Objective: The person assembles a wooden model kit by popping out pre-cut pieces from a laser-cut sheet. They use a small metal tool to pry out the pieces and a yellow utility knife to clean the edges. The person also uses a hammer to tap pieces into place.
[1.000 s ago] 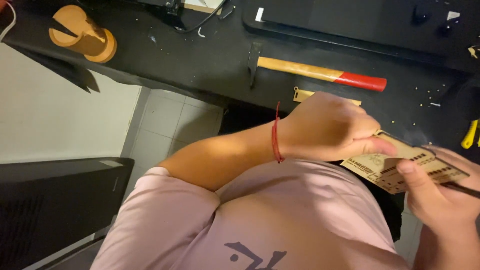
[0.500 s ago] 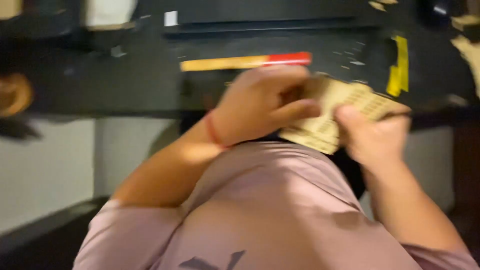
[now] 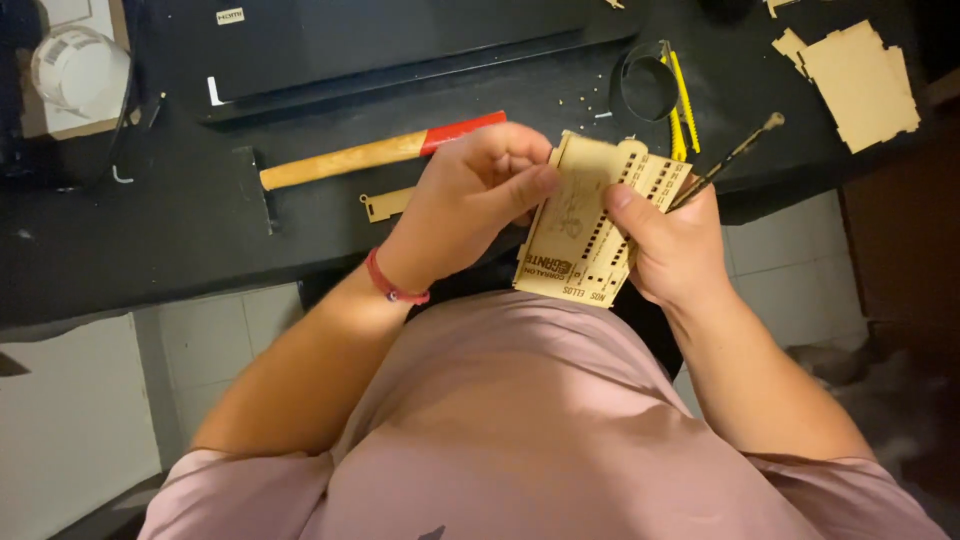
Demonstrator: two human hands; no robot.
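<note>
A pale laser-cut wooden panel [image 3: 590, 230] with rows of small slots and engraved marks is held above my lap. My left hand [image 3: 470, 200], with a red band at the wrist, pinches its upper left edge with thumb and fingers. My right hand [image 3: 670, 245] grips its right side, thumb on the face. A thin dark rod-like tool [image 3: 730, 160] also sticks out from my right hand, pointing up and right.
A black table [image 3: 150, 230] runs across the top. On it lie a hammer [image 3: 370, 155] with a wooden handle and red end, a small wooden strip [image 3: 385, 205], a yellow utility knife [image 3: 680, 105], a black ring [image 3: 648, 90] and more wooden sheets [image 3: 860, 70]. White floor tiles show below.
The view has swung so both hands sit mid-frame. The panel has been turned more upright, and my left hand's fingers have shifted onto its top edge.
</note>
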